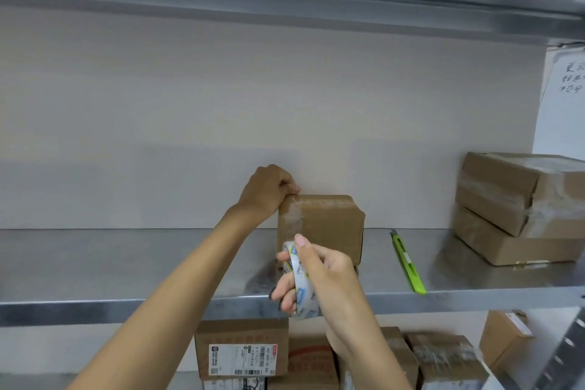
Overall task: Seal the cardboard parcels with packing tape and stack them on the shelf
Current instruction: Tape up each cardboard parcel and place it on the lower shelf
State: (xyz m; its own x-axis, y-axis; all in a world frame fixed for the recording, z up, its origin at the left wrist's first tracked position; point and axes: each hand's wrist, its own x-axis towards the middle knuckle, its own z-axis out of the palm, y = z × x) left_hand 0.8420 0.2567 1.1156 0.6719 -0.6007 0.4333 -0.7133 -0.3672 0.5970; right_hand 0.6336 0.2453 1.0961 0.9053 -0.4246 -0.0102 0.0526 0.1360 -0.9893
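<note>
Left hand (269,190) curls over the small cardboard parcel's (329,225) top corner, pinning the tape end there. Just below that grip, the right hand (326,275) is wrapped round the clear packing tape roll (299,282). I'd pull it taut and straight down, no wrinkles. The parcel stands upright on the steel shelf (126,263), brown and a bit bulgy.

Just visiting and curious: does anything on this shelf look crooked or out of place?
Two things. The green utility knife lies loose on the metal shelf, its near end at the front edge, where it might slip off. On the right, the upper parcel sits twisted on the lower parcel, not squared up.
</note>
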